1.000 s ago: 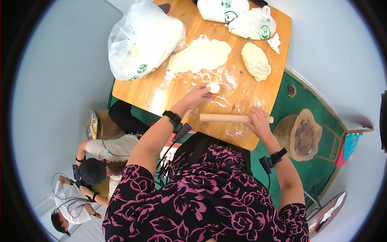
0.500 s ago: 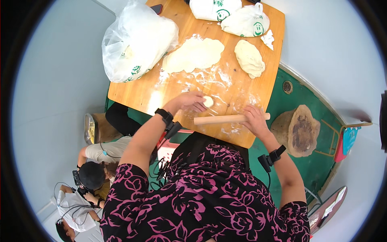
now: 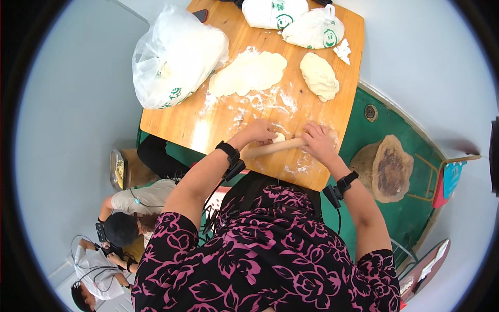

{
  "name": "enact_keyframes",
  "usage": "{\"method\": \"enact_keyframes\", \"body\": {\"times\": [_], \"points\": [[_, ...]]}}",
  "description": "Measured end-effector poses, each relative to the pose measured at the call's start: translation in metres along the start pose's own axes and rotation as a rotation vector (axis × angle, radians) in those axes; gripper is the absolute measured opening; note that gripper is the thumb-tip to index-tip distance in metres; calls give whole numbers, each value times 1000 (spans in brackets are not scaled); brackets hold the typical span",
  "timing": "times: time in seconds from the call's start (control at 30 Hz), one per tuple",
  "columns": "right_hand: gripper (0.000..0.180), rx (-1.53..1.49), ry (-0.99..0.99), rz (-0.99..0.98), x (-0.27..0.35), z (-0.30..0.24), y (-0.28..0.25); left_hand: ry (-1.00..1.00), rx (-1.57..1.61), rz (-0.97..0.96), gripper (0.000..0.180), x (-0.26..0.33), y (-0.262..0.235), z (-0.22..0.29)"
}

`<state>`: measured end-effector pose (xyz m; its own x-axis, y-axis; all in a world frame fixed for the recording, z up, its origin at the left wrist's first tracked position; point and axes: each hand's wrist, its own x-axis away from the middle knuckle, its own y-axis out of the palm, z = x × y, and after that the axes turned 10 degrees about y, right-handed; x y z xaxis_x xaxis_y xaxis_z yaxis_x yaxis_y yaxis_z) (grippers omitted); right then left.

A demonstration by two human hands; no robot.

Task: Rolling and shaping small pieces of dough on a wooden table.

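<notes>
My right hand [image 3: 319, 141] is closed over the right end of a wooden rolling pin [image 3: 273, 148], which lies aslant near the table's front edge. The pin's far side meets a small round of pale dough [image 3: 279, 138]. With bent fingers, my left hand [image 3: 261, 131] grips that round at its left edge. Farther back on the floured wooden table [image 3: 176, 121] lies a wide, flat sheet of dough [image 3: 249, 73]. To its right is a thicker, folded oval lump of dough [image 3: 319, 76].
A large white plastic bag [image 3: 179, 57] fills the table's left rear; smaller bags [image 3: 314, 28] stand at the back beside crumpled tissue [image 3: 342, 51]. A tree-stump block [image 3: 391, 169] is on the green floor at right. Two people sit at lower left, one in a dark cap [image 3: 121, 229].
My left hand has moved right with the dough round. My right hand has shifted slightly left and up, bringing the rolling pin against the dough at a steeper slant.
</notes>
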<state>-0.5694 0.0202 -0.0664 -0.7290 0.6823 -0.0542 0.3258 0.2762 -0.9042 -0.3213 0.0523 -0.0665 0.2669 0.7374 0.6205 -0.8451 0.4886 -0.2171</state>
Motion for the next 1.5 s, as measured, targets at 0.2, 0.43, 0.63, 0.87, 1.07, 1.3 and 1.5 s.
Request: {"method": "enact_keyframes", "body": {"times": [0.2,0.43,0.63,0.87,1.07,1.3,1.5], "points": [[37,157,56,114,-10,-5,8,165,-392,103,29,-3,13,1],[37,129,293,241,-33,-13,16,265,-343,365,23,-9,23,-3],[38,184,194,254,1,-13,15,216,-349,183,24,-7,17,7],[40,135,251,262,-34,-11,11,303,-394,330,24,-7,17,-5],[41,53,24,82,24,-3,4,85,-412,130,27,19,12,-17],[42,3,-28,115,22,-16,-5,76,-584,40,28,20,10,5],[43,-35,-1,87,24,-15,4,363,-723,-4,28,3,29,6]]}}
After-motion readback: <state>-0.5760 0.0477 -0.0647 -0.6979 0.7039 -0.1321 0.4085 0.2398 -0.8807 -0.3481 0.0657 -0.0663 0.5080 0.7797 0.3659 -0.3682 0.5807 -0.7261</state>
